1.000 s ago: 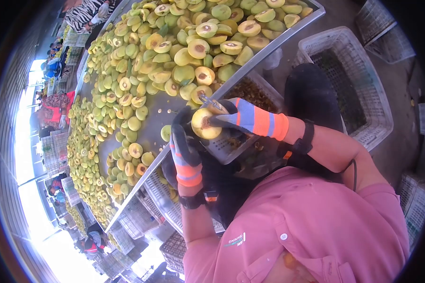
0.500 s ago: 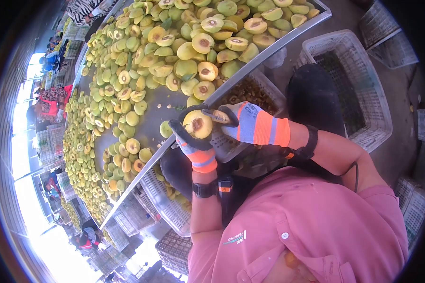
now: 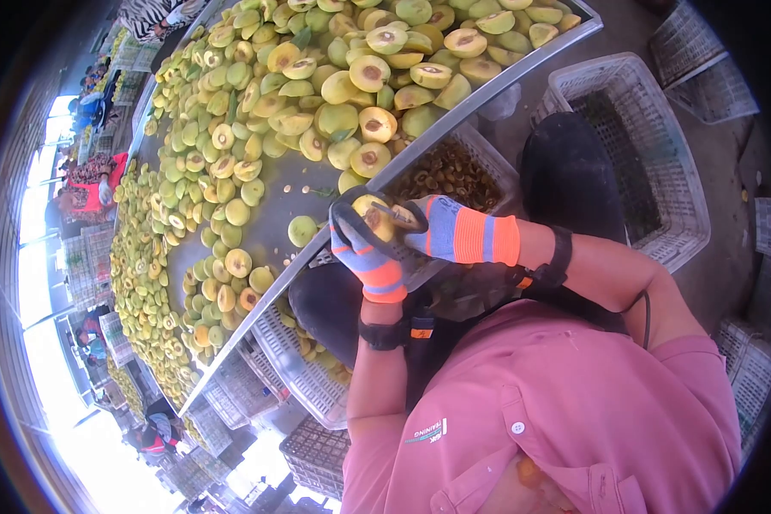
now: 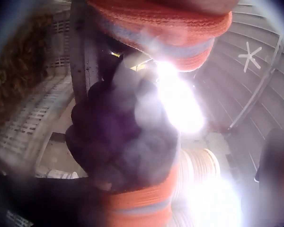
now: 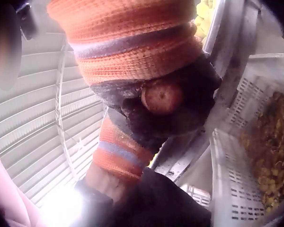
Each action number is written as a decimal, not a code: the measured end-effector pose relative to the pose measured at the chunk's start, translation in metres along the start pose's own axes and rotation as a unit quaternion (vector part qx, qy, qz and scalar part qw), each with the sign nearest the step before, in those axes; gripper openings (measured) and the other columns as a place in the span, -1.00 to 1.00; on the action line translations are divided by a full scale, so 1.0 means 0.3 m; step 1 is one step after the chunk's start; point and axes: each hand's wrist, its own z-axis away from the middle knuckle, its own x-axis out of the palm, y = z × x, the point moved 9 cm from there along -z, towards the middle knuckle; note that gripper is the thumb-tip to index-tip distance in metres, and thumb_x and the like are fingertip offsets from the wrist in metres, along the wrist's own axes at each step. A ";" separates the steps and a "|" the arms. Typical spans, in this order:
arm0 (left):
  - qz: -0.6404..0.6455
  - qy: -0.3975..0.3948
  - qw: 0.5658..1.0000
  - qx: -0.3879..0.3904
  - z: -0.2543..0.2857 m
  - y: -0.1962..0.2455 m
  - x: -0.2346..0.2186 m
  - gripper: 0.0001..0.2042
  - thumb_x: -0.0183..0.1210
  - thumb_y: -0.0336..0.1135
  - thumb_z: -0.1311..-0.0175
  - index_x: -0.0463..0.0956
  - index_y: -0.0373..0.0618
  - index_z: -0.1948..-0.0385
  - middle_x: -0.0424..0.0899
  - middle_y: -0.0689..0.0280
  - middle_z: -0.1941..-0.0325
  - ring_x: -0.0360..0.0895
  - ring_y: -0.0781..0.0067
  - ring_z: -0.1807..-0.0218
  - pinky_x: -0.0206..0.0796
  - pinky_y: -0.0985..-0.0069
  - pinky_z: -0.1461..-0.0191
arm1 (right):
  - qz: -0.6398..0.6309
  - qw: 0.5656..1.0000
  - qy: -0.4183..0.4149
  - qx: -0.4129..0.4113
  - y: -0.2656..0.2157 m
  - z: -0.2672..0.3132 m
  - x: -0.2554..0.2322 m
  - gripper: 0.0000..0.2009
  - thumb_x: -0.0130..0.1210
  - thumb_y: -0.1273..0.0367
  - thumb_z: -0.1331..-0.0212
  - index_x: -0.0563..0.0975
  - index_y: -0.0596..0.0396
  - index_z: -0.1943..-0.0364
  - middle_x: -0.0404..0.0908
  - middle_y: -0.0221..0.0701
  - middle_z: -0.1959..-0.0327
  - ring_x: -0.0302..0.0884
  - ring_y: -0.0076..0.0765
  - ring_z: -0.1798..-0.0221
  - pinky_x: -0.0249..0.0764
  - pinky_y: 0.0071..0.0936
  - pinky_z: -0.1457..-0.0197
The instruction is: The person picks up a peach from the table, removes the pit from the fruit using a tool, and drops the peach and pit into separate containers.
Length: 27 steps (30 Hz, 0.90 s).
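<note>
My left hand (image 3: 367,248), in a dark-palmed glove with an orange and blue-grey cuff, grips a halved yellow-green stone fruit (image 3: 372,208) just off the table's metal edge. Its fingers wrap the fruit and cover much of it. From the other side my gloved right hand (image 3: 441,227) holds a wooden-handled tool (image 3: 406,216), its working end against the fruit and hidden. In the right wrist view the round butt of the wooden handle (image 5: 162,98) shows within the curled glove. Glare and dark gloves hide most of the fruit in the left wrist view.
A metal-rimmed table (image 3: 274,184) carries heaps of halved fruit (image 3: 317,94). Below its edge stands a crate of brown pits (image 3: 445,176). To the right is a large white crate (image 3: 685,163); another crate (image 3: 317,377) with fruit stands below left. Other people are across the table.
The fruit half was turned cut face up half a second ago; now the left hand has tilted and closed around it. The right hand keeps the tool, which has moved in against the fruit.
</note>
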 end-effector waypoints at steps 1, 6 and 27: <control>-0.032 -0.001 0.999 0.016 0.003 0.011 0.004 -0.73 0.01 -0.24 -0.40 0.50 -0.27 0.10 0.62 0.21 0.15 0.58 0.43 0.20 0.48 0.49 0.15 | -0.009 1.000 -0.004 0.010 0.013 -0.002 0.011 -0.72 0.14 0.27 -0.08 0.56 0.23 0.26 0.63 -0.05 0.40 0.59 -0.01 0.33 0.48 -0.26 0.21; -0.041 0.008 0.996 0.084 0.015 0.080 0.031 -0.76 0.04 -0.30 -0.37 0.52 -0.28 0.11 0.60 0.26 0.22 0.52 0.47 0.24 0.42 0.49 0.15 | -0.070 0.997 -0.010 -0.002 0.052 -0.011 0.062 -0.74 0.17 0.31 -0.03 0.58 0.23 0.27 0.62 -0.12 0.47 0.58 -0.26 0.41 0.47 -0.33 0.27; -0.157 -0.239 0.958 0.003 0.021 0.104 0.121 -0.81 0.00 -0.40 -0.38 0.59 -0.27 0.24 0.64 0.25 0.29 0.52 0.42 0.32 0.36 0.50 0.20 | -0.004 0.973 -0.192 0.125 0.070 0.053 0.020 -0.78 0.17 0.28 -0.04 0.64 0.13 0.32 0.64 -0.38 0.54 0.50 -0.45 0.50 0.42 -0.40 0.39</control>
